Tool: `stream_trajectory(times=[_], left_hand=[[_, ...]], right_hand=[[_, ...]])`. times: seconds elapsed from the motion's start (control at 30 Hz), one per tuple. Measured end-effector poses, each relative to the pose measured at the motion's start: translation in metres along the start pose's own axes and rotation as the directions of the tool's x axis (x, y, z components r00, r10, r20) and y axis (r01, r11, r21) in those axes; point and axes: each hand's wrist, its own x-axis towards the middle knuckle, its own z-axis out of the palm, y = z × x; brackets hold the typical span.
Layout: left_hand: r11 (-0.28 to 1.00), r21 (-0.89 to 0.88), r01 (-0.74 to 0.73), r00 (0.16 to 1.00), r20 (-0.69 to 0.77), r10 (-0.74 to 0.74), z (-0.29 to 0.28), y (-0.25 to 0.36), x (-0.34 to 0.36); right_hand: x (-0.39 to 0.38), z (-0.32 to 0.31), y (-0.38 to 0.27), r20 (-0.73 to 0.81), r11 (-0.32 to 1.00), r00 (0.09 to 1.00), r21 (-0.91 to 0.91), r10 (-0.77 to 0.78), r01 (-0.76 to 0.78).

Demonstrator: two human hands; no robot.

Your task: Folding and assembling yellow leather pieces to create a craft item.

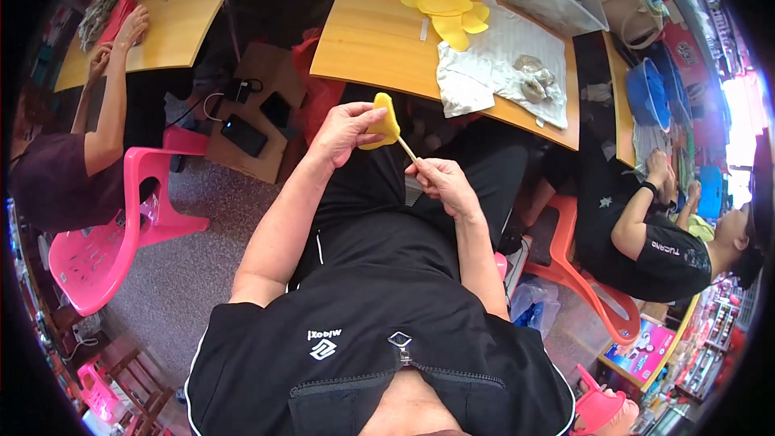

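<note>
My left hand point(343, 131) pinches a small yellow piece point(387, 119), soft-looking and rounded at its top, above my lap. In my right hand point(444, 183) is a thin pale stick point(407, 147), gripped near its lower end. Its upper end meets the lower edge of the yellow piece; whether it goes inside, I cannot tell. Beyond my hands, a pile of similar flat yellow pieces point(450, 4) lies on the wooden table point(363, 40). Beside the pile, a white cloth point(476, 73) bears a greyish clump point(534, 81).
A clear plastic bin point(557, 20) holds pale material at the table's far right. On the left, a person works at another table point(182, 24) by a pink chair point(133, 218). To the right, another person sits on an orange chair point(565, 250). A power bank point(244, 136) lies on cardboard.
</note>
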Motion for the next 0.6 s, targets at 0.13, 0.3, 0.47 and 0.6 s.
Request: stream_trajectory(times=[0.13,0.3,0.47,0.6], left_hand=[[0.981,-0.192,-0.035,0.997,-0.075,0.021,-0.019,0.002,0.001],[0.937,-0.345,-0.053,0.996,0.044,0.072,-0.01,0.001,0.006],[0.95,-0.309,0.044,0.996,0.082,-0.02,-0.015,-0.011,0.006],[0.943,-0.332,0.034,0.998,0.063,-0.014,-0.022,-0.003,-0.001]], right_hand=[[-0.023,-0.039,-0.039,-0.067,0.939,0.998,-0.342,0.008,-0.031],[-0.009,-0.082,-0.086,-0.253,0.921,0.889,-0.025,-0.381,0.388],[0.066,-0.078,-0.121,-0.44,0.869,0.752,-0.185,-0.49,0.459],[0.08,-0.104,-0.143,-0.263,0.399,0.562,-0.908,-0.784,0.132]])
